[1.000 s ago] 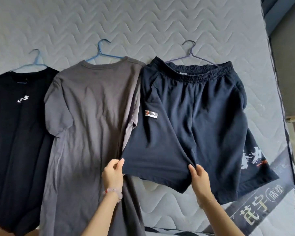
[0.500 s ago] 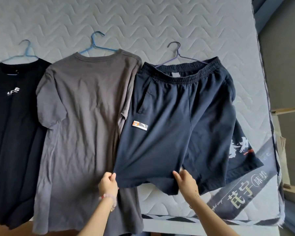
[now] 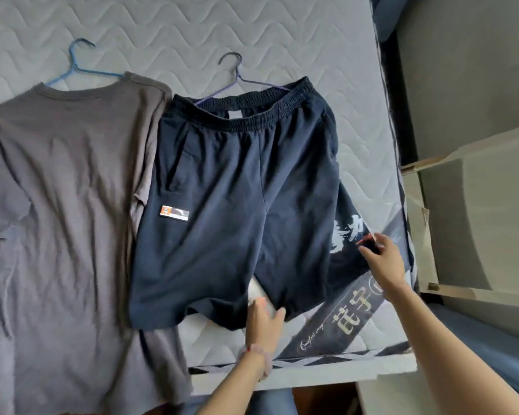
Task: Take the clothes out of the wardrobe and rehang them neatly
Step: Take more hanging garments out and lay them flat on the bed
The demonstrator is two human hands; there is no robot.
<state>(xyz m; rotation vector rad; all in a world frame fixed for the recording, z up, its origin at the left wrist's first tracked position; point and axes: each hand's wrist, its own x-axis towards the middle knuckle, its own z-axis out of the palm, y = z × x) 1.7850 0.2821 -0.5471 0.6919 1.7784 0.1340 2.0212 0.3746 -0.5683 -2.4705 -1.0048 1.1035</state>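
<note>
The navy shorts (image 3: 237,205) look soft and limp; lift by the waistband (image 3: 252,118). Your left hand (image 3: 264,322) rests flat-fingered on them; your right hand (image 3: 382,262) pinches the fabric.

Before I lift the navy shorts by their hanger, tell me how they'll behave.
Probably floppy: the navy shorts lie creased and flat on the mattress, so the legs should droop. Likely light, being thin cloth. The wire hanger sits loosely inside the waistband, so they may slide or tilt.
</note>
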